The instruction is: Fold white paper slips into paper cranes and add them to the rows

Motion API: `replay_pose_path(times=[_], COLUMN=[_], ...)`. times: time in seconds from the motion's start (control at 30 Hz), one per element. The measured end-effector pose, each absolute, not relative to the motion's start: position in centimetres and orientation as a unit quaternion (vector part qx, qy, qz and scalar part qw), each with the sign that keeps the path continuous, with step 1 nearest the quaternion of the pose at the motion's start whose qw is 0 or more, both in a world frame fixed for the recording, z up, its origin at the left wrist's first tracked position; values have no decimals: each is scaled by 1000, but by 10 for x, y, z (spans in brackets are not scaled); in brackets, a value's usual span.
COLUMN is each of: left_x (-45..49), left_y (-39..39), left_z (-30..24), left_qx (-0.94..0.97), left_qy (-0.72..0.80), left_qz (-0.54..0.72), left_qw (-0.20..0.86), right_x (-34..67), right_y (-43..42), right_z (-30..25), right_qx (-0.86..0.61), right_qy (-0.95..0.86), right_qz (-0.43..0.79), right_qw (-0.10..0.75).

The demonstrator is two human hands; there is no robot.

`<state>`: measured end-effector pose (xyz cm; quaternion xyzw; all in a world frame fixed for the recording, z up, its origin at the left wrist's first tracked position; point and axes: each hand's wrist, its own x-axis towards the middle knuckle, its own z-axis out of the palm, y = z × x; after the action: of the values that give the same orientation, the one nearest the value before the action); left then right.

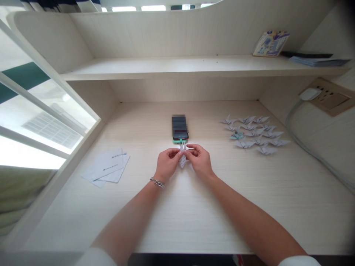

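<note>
Between both hands, low over the desk, is a small folded piece of white paper, narrow and pointed, with two upright tips. My left hand pinches its left side between thumb and fingers; a chain bracelet circles that wrist. On the opposite side my right hand pinches the same paper, with thumb and index finger near its upper part. Just beyond the fingertips lies a phone with a green lower edge, its screen blurred. Several folded paper cranes stand in rows to the right, one of them bluish.
Loose paper sheets lie overlapped on the left of the desk. A shelf spans the back, holding a patterned packet and a stack of papers. A grey cable runs from the wall socket along the right side.
</note>
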<state>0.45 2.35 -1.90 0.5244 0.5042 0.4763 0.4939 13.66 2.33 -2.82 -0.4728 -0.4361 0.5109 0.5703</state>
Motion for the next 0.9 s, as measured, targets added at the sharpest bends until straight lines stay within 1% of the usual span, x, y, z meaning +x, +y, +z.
replay_pose_path(times=[0.17,0.4,0.6,0.73,0.9], left_x=[4,3,5,5,6], left_y=[24,25,25,23,20], left_z=[-19,-18,-19,-18,-15], left_qx=[518,524,537,556,587], left_qy=[514,520,523,516,528], left_qz=[472,456,460,463,442], left_qw=[495,497,475,460,427], right_x=[136,139,139,138,138], right_y=[23,24,24,23,23], right_z=[-29,-31,-31,-28,-25], right_qx=[-464,-461,-443,-434,-453], right_qy=[-437,-410,-387,-393,-390], right_qz=[532,550,580,579,584], right_qw=[558,563,564,567,550])
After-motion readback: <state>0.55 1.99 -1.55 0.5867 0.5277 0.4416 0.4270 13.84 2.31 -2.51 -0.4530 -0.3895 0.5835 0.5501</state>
